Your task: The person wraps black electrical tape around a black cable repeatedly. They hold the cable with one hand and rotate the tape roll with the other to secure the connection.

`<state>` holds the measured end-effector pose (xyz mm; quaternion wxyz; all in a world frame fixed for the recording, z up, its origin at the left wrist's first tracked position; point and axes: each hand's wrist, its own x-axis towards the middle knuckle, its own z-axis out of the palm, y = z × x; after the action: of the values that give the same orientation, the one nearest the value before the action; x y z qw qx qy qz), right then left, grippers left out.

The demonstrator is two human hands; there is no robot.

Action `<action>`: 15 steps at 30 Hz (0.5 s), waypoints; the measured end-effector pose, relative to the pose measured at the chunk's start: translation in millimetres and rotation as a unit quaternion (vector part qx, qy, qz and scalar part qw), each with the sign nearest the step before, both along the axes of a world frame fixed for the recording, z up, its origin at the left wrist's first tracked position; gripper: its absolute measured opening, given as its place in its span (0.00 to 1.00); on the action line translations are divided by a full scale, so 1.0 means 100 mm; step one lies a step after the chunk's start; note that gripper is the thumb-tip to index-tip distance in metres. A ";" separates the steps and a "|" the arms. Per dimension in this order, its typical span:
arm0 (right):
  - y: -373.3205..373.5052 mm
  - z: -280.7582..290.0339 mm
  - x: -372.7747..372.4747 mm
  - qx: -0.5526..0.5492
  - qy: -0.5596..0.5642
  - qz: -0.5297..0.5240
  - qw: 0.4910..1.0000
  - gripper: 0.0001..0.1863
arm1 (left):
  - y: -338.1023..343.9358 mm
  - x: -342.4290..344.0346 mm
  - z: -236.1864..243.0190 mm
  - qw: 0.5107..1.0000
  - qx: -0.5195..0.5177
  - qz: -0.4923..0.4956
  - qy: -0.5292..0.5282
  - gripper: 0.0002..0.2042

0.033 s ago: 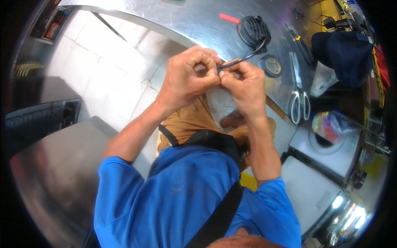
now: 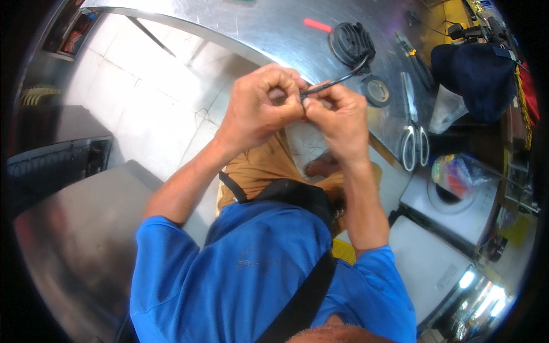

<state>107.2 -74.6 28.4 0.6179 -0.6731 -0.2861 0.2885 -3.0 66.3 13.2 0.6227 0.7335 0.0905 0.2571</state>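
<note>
Two hands, fingertips together, pinching a black cable (image 2: 346, 76) at the table edge!
From the left, here's the left hand (image 2: 264, 106), thumb and forefinger closed on the cable's near end; a red strip (image 2: 317, 25) lies beyond on the metal table (image 2: 251, 28); the right hand (image 2: 338, 117) pinches right alongside; the cable runs up to a round, ribbed black device (image 2: 350, 46); then a tape roll (image 2: 376, 91), and white-handled scissors (image 2: 413, 128).

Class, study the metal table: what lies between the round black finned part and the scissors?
In the head view, a roll of dark tape lies between the round black finned part and the scissors.
</note>
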 end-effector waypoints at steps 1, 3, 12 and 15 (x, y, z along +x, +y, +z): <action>0.00 0.01 0.01 -0.005 0.001 0.004 1.000 0.05 | 0.01 0.00 -0.01 1.000 -0.025 -0.014 0.002 0.01; -0.01 0.02 0.01 -0.006 0.013 0.010 1.000 0.05 | 0.03 0.00 0.03 0.998 -0.055 -0.042 0.008 0.00; -0.05 0.04 0.03 -0.043 -0.011 0.026 0.999 0.06 | 0.27 0.07 0.24 0.985 0.094 -0.100 0.103 0.09; -0.06 0.06 0.04 -0.062 -0.033 0.026 0.997 0.06 | 0.28 0.08 0.36 0.977 0.124 -0.109 0.132 0.08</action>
<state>111.4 -80.7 34.3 0.5573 -0.7115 -0.3053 0.2999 5.4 94.4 49.6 0.5338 0.8378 0.0587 0.0982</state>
